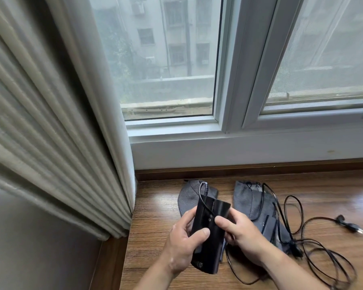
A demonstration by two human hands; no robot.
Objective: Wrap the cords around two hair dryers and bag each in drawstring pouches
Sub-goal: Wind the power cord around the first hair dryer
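**A:** Where is the dryer that's being wrapped?

**B:** Lower centre of the frame, lifted off the wooden worktop (155,227). The left hand (182,245) is curled round the body of the black hair dryer (210,243), thumb across its front. The right hand (241,237) clamps its right edge, thumb pressed on the face.

**A:** And the cord?

**B:** A loop of cord (202,192) arches over the dryer's top end, and more lies slack on the worktop at lower right. I'd judge the wrapping has barely begun.

**A:** How to do it well?

**B:** Let the left hand hold the body steady while the right feeds the cord. Lay each turn snug beside the one before, and pin it under a thumb so it can't spring off. (Pulling hard where the cord leaves the body could strain it.)

**A:** The bags?

**B:** One grey drawstring pouch (187,197) lies just behind the dryer. A second pouch (247,199) sits to its right with the second hair dryer (269,227) on it. A plug (350,226) lies further right; I can't tell whose.
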